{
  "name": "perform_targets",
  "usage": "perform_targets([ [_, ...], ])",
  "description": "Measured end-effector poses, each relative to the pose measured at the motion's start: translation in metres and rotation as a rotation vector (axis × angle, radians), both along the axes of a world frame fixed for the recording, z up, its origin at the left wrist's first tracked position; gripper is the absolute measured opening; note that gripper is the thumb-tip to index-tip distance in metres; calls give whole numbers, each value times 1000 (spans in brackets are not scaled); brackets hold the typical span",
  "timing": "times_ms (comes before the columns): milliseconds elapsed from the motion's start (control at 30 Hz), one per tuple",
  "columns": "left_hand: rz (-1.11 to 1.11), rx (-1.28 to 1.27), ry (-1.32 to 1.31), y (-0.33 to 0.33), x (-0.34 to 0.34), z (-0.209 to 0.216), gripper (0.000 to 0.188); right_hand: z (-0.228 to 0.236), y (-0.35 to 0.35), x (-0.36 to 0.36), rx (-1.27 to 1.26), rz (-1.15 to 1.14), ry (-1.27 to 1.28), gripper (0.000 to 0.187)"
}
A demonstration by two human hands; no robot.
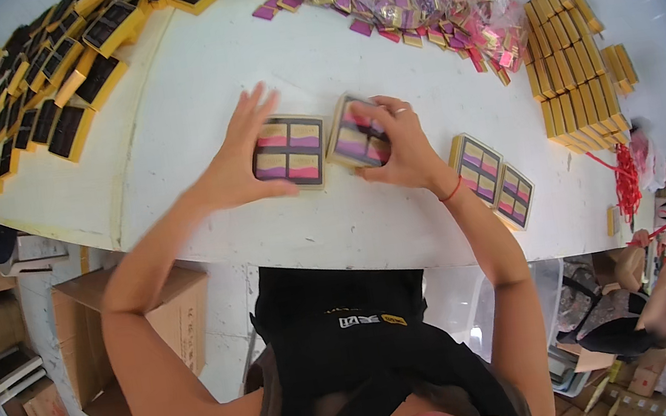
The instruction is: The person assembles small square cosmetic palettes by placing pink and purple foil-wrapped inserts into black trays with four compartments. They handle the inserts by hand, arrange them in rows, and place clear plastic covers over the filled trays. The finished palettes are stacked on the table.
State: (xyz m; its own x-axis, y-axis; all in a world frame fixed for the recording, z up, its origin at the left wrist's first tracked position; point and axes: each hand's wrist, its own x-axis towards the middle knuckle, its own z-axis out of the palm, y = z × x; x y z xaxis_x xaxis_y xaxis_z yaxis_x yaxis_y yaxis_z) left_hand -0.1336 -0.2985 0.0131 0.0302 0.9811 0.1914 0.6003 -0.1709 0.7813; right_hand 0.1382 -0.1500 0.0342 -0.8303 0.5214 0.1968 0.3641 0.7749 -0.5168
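From where I stand, the head view shows the left hand [235,158] spread wide, its thumb along the near edge of a filled box [304,150] lying flat on the bench [233,59], while the right hand [407,141] pinches a second box [350,138], tilted, between thumb and fingers. That one sits just beside the first; it's blurred, so I can't tell whether the two touch. To handle it well, I'd grip by the rim, clear of the pink and purple pieces inside, and keep it level so nothing slides. The spread hand could steady the flat box as the other is squared against it. I'd also mind the right forearm, which lies close to two more filled boxes [479,166], and work well clear of the loose packets [407,12] beyond.
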Motion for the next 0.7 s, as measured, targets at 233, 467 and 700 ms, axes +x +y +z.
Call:
perform_targets([
  [233,280,-158,-1094,-22,13,-22,68,3,-46,-69,101,271,149,86],
  [467,300,-160,-997,-17,60,-1,73,-15,-41,-24,-624,-42,499,110],
  [700,57,-96,-993,34,172,33,75,14,-76,55,-643,-347,870,75],
])
